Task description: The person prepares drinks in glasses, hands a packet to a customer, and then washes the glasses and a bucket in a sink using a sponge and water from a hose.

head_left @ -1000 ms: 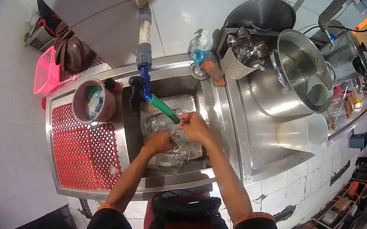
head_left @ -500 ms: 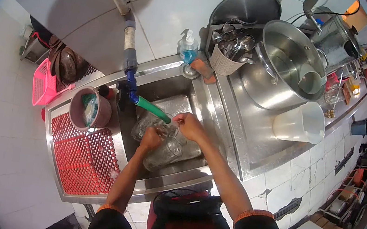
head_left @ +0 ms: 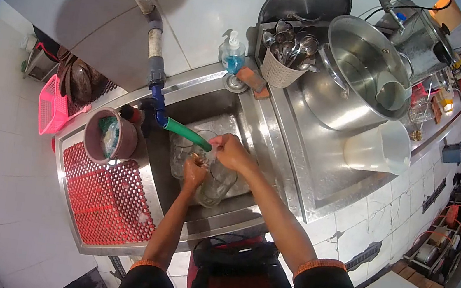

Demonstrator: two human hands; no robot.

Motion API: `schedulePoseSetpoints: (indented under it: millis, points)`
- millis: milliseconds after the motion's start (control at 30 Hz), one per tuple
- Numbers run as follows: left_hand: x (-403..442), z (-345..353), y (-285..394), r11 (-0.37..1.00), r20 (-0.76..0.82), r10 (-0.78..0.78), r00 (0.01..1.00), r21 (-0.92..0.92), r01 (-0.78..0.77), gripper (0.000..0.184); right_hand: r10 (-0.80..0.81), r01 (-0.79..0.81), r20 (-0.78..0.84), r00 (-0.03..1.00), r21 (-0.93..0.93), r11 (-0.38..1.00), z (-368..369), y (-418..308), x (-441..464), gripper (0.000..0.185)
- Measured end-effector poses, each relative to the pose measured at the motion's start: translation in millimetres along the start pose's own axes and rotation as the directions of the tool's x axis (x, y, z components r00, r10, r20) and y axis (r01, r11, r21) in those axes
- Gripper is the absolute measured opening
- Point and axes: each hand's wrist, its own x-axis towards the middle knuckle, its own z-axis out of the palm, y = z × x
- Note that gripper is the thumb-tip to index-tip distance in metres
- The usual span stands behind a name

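Observation:
In the head view, my left hand [head_left: 195, 172] is low in the sink, its fingers curled in under the mouth of the green hose [head_left: 188, 133]. My right hand [head_left: 230, 152] is right beside the hose's end, thumb and fingers pinched together. Something clear shows between the two hands, too blurred by water to name. Below them a clear glass jar or tumbler [head_left: 215, 188] lies on its side, and more clear glassware [head_left: 180, 151] is left of my left hand. A metal tray [head_left: 230, 125] rests in the sink under the glassware.
A pink-brown bucket [head_left: 93, 135] stands on a red perforated mat [head_left: 98, 202] at the left. Right of the sink [head_left: 262, 148] are a spoon holder [head_left: 280, 74], a large steel pot [head_left: 336, 103] and a white plastic jug [head_left: 376, 150]. A soap bottle [head_left: 233, 56] stands behind.
My left hand has turned, its fingers now up near the hose mouth. My right hand has shifted slightly left and up. The glass below has moved or turned.

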Motion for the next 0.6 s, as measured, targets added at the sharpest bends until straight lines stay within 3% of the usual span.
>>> schedulePoseSetpoints:
  millis: [33,67,133,167,233,300,367,433,467,533,567,600]
  points:
    - [-0.2,-3.1,1.3,0.989,0.113,0.037,0.993,0.141,-0.053,0.006,0.001,-0.001,-0.002,1.000,0.002,1.000,0.2,0.6,-0.3,0.029]
    - [-1.0,-7.1,2.0,0.988,0.116,0.038,0.992,0.143,-0.055,0.006,-0.031,0.031,-0.022,0.999,0.009,0.999,0.2,1.5,-1.4,0.029]
    - [-3.0,-17.1,7.5,0.940,0.374,0.064,0.925,0.288,-0.182,0.009,-0.060,0.061,-0.046,0.997,0.018,0.998,-3.3,2.9,-5.8,0.030]
    - [-2.9,-20.7,12.5,0.939,0.378,0.064,0.924,0.292,-0.184,0.009,0.007,-0.007,-0.020,1.000,-0.016,1.000,-8.0,4.5,-10.8,0.031]
    - [1.7,-26.2,24.0,0.789,0.533,0.043,0.845,0.501,-0.356,0.013,0.073,-0.073,0.001,0.997,-0.045,0.996,-17.0,10.2,-23.9,0.031]
    - [10.9,-24.6,23.2,0.723,0.597,0.011,0.802,0.550,-0.419,0.015,-0.042,0.026,-0.129,0.991,-0.125,0.992,-24.2,21.2,-47.3,0.032]
    - [19.5,-17.8,8.9,0.650,0.654,-0.025,0.756,0.585,-0.485,0.018,0.006,-0.014,-0.112,0.994,-0.067,0.998,-42.3,15.8,-77.5,0.032]
    - [27.3,-7.9,-7.3,0.440,0.660,-0.066,0.749,0.692,-0.572,0.027,0.054,-0.055,-0.093,0.994,-0.011,0.998,-52.5,25.6,-103.6,0.032]
    - [30.1,-6.6,-4.7,0.435,0.663,-0.064,0.746,0.691,-0.577,0.027,0.044,-0.040,-0.130,0.991,0.033,0.999,-53.0,37.3,-113.4,0.031]
    - [40.0,-2.1,4.2,0.329,0.819,-0.278,0.501,0.571,-0.752,0.029,0.037,-0.023,-0.174,0.984,0.082,0.996,-57.0,50.3,-134.6,0.030]
    - [38.5,-1.0,23.1,0.322,0.821,-0.278,0.499,0.569,-0.757,0.029,0.071,-0.051,-0.201,0.977,0.103,0.993,-61.0,50.1,-145.7,0.028]
    - [34.8,0.2,41.7,0.296,0.784,-0.421,0.456,0.594,-0.748,0.027,0.104,-0.077,-0.225,0.969,0.124,0.989,-65.1,48.9,-155.9,0.027]
